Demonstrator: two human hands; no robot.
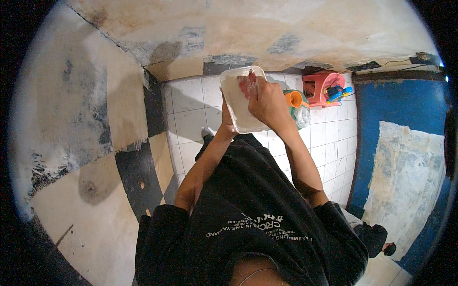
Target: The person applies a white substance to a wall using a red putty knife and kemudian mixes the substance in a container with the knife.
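A clear rectangular plastic container [241,107] is held up in front of me over the white tiled floor. My left hand [226,121] grips it from below at its near left edge, mostly hidden behind the container. My right hand [267,102] is closed on a reddish scrubbing pad [248,85] pressed against the inside of the container near its far end.
A pink plastic stool [318,89] with a blue item [339,91] on it stands at the far right of the tiled floor [191,112]. An orange cup [294,98] and a clear plastic bottle [301,116] lie just right of my hand. A blue wall [405,107] is at right.
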